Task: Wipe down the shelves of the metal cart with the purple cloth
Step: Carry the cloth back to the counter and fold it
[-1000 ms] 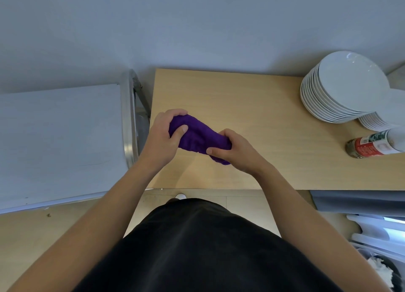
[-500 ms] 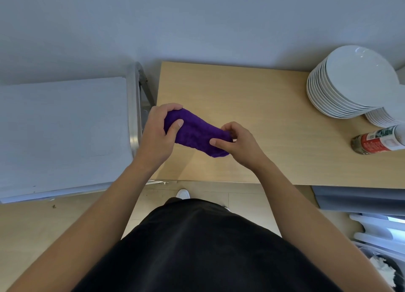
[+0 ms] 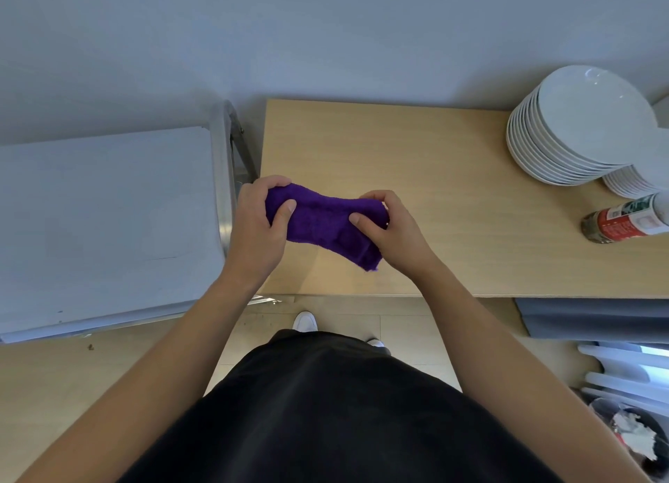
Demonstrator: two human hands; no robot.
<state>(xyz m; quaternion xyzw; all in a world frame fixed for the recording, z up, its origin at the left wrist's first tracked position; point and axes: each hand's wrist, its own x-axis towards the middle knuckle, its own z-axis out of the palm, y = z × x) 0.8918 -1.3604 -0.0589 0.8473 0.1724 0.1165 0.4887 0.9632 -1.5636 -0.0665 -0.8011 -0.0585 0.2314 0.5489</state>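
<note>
A purple cloth (image 3: 322, 222) is stretched between both hands above the left part of a wooden table (image 3: 427, 178). My left hand (image 3: 259, 229) grips its left end, thumb on top. My right hand (image 3: 389, 229) pinches its right end, where a folded corner hangs down. The metal cart (image 3: 108, 222) stands to the left of my hands, its flat grey top shelf seen from above, with a shiny rail (image 3: 221, 178) along its right edge. Lower shelves are hidden under the top one.
A stack of white plates (image 3: 579, 127) sits at the table's back right, with a smaller stack (image 3: 630, 185) and a red-labelled bottle (image 3: 626, 222) lying on its side. A bin (image 3: 626, 439) and white racks stand on the floor at lower right.
Both hands have pulled the bunched cloth apart, so it is now wider and flatter between them. My view has shifted slightly.
</note>
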